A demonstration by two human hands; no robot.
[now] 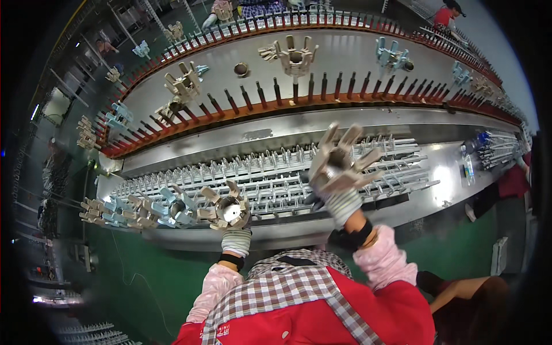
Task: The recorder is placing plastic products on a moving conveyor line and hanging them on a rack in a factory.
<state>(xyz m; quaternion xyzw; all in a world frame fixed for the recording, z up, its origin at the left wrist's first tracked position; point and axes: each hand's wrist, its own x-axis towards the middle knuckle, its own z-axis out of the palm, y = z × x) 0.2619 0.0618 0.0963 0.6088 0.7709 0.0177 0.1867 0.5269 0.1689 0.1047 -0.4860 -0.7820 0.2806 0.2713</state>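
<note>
Just beyond the left grip (236, 241), and touching it, is a beige pronged holder (219, 211); the fingers are hidden behind it, so how tightly they close I cannot tell. More beige and pale blue holders (175, 213) crowd to the left of that grip, where a sideways knock could tangle their prongs and tip one over. The right grip (343, 208) holds a second pronged holder (339, 165) from beneath, its prongs spread outward; a loose or off-centre hold could let it tilt and drop. Between and beyond the two grips, close-set metal racks (270, 175) lie on the desk (445, 198), and a prong brought too low could snag their hooks. Farther ahead of both grips, red pegs (351, 87) stand upright, so a careless long reach could brush their dark tips.
</note>
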